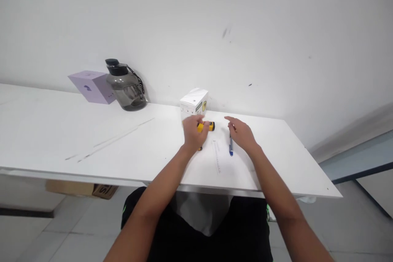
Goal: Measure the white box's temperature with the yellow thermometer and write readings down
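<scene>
My left hand [192,133] is closed around a yellow-and-black tool [211,126], its black end sticking out to the right past my thumb. The fingers cover most of it, so its exact kind is unclear. A small dark and yellow end [200,148] shows under the wrist. My right hand [241,132] hovers with the index finger stretched out to the left and the thumb apart from it. Just below it is a blue pen [231,148], its upper end partly hidden by the fingers. Between my hands lies a clear ruler [216,156].
Behind my left hand a white box [194,101] stands near the wall. Farther left are a dark translucent water bottle [127,92] and a lilac box [95,88]. The white table [123,147] ends at a front edge near my lap. A cardboard box [81,188] sits below it.
</scene>
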The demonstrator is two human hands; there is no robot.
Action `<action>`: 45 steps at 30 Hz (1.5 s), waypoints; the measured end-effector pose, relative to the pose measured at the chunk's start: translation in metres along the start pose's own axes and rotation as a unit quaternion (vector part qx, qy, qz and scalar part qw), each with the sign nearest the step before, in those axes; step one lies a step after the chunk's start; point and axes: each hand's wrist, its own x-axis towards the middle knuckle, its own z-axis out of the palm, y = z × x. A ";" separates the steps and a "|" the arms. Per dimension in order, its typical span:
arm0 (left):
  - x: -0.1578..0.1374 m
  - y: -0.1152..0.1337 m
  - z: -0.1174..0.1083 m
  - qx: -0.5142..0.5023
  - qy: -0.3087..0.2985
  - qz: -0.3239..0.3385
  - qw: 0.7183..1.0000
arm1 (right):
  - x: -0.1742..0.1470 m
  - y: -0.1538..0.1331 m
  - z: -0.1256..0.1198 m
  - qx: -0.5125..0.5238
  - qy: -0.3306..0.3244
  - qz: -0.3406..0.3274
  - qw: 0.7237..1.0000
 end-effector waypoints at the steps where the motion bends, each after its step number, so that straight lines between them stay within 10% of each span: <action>1: -0.005 0.006 0.003 0.005 -0.098 0.052 0.994 | -0.003 0.013 -0.002 -0.065 -0.050 -0.005 0.997; 4: -0.018 0.014 0.017 0.059 -0.324 0.167 0.929 | -0.013 0.046 0.005 -0.189 -0.179 -0.017 0.965; 7: -0.024 0.009 0.027 0.149 -0.385 0.164 0.896 | -0.022 0.065 0.015 -0.218 -0.220 -0.078 0.948; 22: -0.045 0.018 0.043 0.247 -0.389 0.140 0.876 | -0.030 0.074 0.030 -0.153 -0.107 -0.015 0.982; 32: -0.040 0.023 0.047 0.190 -0.409 0.129 0.883 | -0.039 0.061 0.017 0.179 0.135 0.099 0.970; 41: -0.041 0.011 0.051 0.106 -0.388 0.093 0.911 | -0.049 0.036 0.031 0.461 -0.056 0.096 0.880; 45: -0.043 0.004 0.055 0.073 -0.385 0.072 0.917 | -0.052 0.034 0.036 0.392 -0.111 0.093 0.908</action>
